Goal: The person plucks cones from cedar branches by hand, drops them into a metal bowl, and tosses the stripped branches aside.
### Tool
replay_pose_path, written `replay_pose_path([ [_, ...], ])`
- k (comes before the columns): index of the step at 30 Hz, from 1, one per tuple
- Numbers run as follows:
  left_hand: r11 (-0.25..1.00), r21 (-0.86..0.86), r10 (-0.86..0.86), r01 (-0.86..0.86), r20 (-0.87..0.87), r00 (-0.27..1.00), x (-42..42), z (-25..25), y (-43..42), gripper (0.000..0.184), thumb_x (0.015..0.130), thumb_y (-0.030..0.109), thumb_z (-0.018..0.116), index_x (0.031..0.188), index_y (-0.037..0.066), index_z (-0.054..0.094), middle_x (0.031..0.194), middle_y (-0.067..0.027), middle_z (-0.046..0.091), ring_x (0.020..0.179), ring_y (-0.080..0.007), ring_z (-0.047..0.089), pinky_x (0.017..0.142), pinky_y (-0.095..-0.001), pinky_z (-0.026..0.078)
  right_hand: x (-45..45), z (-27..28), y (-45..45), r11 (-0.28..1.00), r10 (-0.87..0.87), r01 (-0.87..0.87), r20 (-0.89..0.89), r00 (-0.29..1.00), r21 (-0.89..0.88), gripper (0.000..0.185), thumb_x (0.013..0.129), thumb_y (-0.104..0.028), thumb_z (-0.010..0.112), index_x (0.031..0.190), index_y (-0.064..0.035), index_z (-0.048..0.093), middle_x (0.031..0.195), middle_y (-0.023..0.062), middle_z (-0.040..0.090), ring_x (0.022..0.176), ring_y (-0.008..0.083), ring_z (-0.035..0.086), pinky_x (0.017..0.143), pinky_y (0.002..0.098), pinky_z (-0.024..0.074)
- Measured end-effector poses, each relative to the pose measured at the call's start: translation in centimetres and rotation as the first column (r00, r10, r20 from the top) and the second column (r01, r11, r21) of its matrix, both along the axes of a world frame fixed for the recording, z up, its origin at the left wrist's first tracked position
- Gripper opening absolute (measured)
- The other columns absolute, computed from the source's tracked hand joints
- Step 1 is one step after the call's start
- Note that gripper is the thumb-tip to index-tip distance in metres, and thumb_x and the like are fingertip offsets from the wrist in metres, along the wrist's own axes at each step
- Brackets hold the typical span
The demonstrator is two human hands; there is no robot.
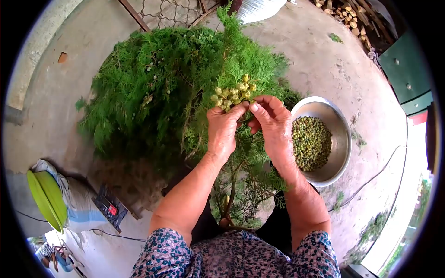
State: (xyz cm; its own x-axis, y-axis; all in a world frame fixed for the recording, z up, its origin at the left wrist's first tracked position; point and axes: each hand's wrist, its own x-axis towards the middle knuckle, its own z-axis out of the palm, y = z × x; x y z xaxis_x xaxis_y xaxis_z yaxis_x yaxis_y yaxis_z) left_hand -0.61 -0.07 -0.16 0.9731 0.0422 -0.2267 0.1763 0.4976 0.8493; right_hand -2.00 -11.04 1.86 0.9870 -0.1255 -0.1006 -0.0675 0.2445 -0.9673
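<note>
A leafy green conifer branch (234, 44) stands up in front of me, its stem running down between my legs. Pale yellow-green cones (234, 94) cluster on it just above my fingers. My left hand (223, 129) is closed on the branch below this cluster, thumb pointing right. Beside it, my right hand (274, 123) pinches with thumb and forefinger at a cone on the cluster's right side; its other fingers are curled. The fingertips of both hands nearly meet and partly hide what lies between them. To the right, a metal bowl (342, 134) holds many small green cones (311, 143).
A large heap of cut conifer branches (139, 88) lies ahead and left. At the left are a lime-green basin (46, 199) and a dark tray (113, 207). Firewood (350, 18) and a green cabinet (405, 69) stand far right. A cable (371, 178) crosses the floor.
</note>
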Motion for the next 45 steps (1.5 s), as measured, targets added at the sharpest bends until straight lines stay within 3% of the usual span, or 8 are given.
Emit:
replay_pose_path([
  [8,0.999,-0.053,0.014,-0.013,0.024,1.0,0.4,0.7,-0.2,0.005,0.075,0.005,0.064,0.08,0.006,0.064,0.074,0.0014,0.062,0.062,-0.0049,0.052,0.051,-0.0207,0.036,0.5,-0.3,0.2,1.0,0.001,-0.001,-0.002,1.0,0.023,0.01,0.085,-0.005,0.054,0.092,0.0022,0.057,0.069,0.003,0.057,0.051,0.0074,0.051,0.043,0.0205,0.0409],
  [9,0.997,-0.063,-0.049,0.052,0.047,0.998,0.5,0.5,0.4,0.008,0.077,0.0,0.062,0.085,0.002,0.063,0.082,-0.0025,0.063,0.069,-0.0085,0.057,0.061,-0.0231,0.046,0.6,-0.5,0.1,0.997,0.03,-0.029,-0.002,1.0,0.077,0.01,0.086,-0.005,0.053,0.092,0.0024,0.057,0.068,0.0034,0.057,0.051,0.0078,0.051,0.043,0.021,0.0412],
  [12,0.995,-0.06,-0.079,0.08,0.027,0.997,0.8,-0.2,1.0,0.007,0.075,0.002,0.063,0.081,0.006,0.063,0.075,0.0014,0.062,0.06,-0.0051,0.05,0.054,-0.0215,0.039,0.7,-0.5,0.0,0.99,0.08,-0.079,-0.004,0.997,0.12,0.01,0.087,-0.005,0.051,0.091,0.0029,0.056,0.067,0.0045,0.057,0.051,0.0092,0.051,0.043,0.0223,0.0424],
  [19,0.991,-0.063,-0.117,0.116,-0.017,0.993,0.9,0.6,1.6,0.007,0.073,0.005,0.066,0.08,0.007,0.064,0.072,0.0034,0.061,0.057,-0.0041,0.046,0.05,-0.0199,0.035,1.2,-0.8,-0.6,0.866,0.23,-0.145,-0.124,0.965,0.478,0.011,0.088,-0.009,0.05,0.092,-0.0005,0.055,0.071,0.004,0.058,0.055,0.0117,0.054,0.049,0.0237,0.0447],
  [29,0.993,0.028,-0.112,0.111,0.044,0.993,0.8,0.3,1.3,0.013,0.075,0.003,0.064,0.088,0.006,0.064,0.079,0.0017,0.063,0.065,-0.0048,0.053,0.056,-0.0207,0.04,1.4,-0.4,-0.7,0.89,0.18,-0.093,-0.155,0.971,0.447,0.012,0.084,-0.012,0.058,0.09,-0.0016,0.057,0.073,0.0,0.057,0.058,0.0091,0.051,0.053,0.0216,0.0387],
  [31,0.99,0.071,-0.122,0.119,0.043,0.992,0.7,0.4,1.2,0.014,0.075,0.003,0.064,0.089,0.005,0.064,0.08,0.0015,0.063,0.067,-0.0051,0.053,0.058,-0.0213,0.041,1.1,0.1,-0.1,0.978,0.167,-0.153,-0.09,0.982,0.143,0.011,0.082,-0.011,0.061,0.087,-0.0008,0.06,0.071,-0.0025,0.056,0.058,0.0049,0.044,0.052,0.0196,0.0347],
  [36,0.996,0.042,-0.083,0.081,0.036,0.996,0.2,0.8,0.4,0.016,0.076,0.004,0.063,0.093,0.003,0.063,0.084,0.0012,0.062,0.068,-0.0058,0.054,0.061,-0.0216,0.042,1.2,-0.2,0.3,0.986,0.037,-0.021,-0.098,0.994,0.168,0.01,0.08,-0.011,0.064,0.082,-0.0011,0.063,0.066,-0.0048,0.056,0.054,0.0012,0.038,0.046,0.0178,0.0289],
  [45,1.0,0.01,-0.012,0.013,-0.099,0.995,0.0,0.4,0.0,0.006,0.073,0.013,0.066,0.076,0.009,0.064,0.069,0.0031,0.061,0.06,-0.0043,0.052,0.045,-0.0189,0.033,1.1,-0.3,-0.2,0.964,0.041,0.005,-0.166,0.985,0.266,0.008,0.081,-0.012,0.062,0.081,-0.0037,0.062,0.062,-0.0038,0.055,0.049,0.0029,0.038,0.044,0.0183,0.0287],
])
